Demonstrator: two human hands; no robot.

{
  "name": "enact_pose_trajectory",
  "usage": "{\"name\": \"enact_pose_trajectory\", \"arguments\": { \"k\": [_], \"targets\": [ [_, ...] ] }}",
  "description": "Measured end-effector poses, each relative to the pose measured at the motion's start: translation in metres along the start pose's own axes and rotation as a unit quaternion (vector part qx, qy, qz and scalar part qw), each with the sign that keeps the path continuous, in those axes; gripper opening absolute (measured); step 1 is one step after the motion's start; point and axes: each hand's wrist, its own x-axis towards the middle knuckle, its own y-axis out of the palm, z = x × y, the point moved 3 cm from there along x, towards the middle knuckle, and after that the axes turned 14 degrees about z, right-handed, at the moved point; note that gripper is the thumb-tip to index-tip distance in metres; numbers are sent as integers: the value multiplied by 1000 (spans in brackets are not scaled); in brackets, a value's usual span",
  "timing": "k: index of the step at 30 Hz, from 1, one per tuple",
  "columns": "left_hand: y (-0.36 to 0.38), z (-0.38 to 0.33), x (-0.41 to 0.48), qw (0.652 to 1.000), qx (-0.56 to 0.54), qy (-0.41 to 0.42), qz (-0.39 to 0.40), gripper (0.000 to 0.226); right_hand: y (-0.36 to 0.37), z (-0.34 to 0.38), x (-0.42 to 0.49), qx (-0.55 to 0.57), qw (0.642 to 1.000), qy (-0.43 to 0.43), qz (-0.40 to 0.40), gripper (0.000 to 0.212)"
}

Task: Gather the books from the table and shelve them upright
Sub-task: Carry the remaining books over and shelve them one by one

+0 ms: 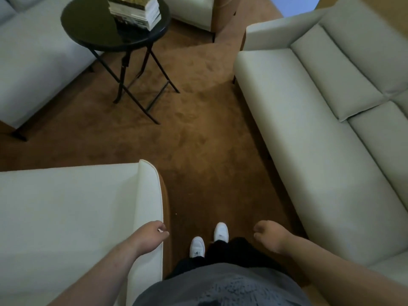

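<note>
A stack of several books [135,13] lies flat on a small round black table [88,29] at the top left, far from me. My left hand [153,234] hangs at my side over the edge of a cream armchair, fingers loosely curled and holding nothing. Over the brown carpet my right hand [268,235] hangs the same way, empty. Both hands are well short of the table. No shelf is in view.
A cream armchair [77,217] stands at my lower left and a long cream sofa [320,129] runs along the right. Another cream seat [33,62] sits at the upper left beside the table. Brown carpet [198,129] leads between them toward the table. My white shoes [209,239] are below.
</note>
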Motion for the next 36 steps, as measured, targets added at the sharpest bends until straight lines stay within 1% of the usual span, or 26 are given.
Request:
{"name": "enact_pose_trajectory", "arguments": {
  "k": [8,14,17,22,29,33,36],
  "targets": [
    [-89,-44,54,1000,-21,-12,-3,36,-116,42,73,-9,1000,-10,20,37],
    [-195,-93,97,998,-53,-31,-11,38,-224,79,119,-31,999,-12,34,33],
    [-254,-123,118,995,-84,-20,-42,35,-282,100,137,-43,998,-8,35,33],
    [-328,-163,139,993,-104,-7,-62,44,-365,138,161,-42,999,-12,22,33],
    [-411,-170,183,993,-106,-27,-33,34,-450,192,209,-29,999,-27,0,32],
    [-471,-167,217,991,-118,-49,-24,25,-504,233,231,-3,1000,-9,-2,35],
    [-515,-175,240,992,-111,-66,14,21,-542,266,242,10,1000,6,-9,34]
  ]
}}
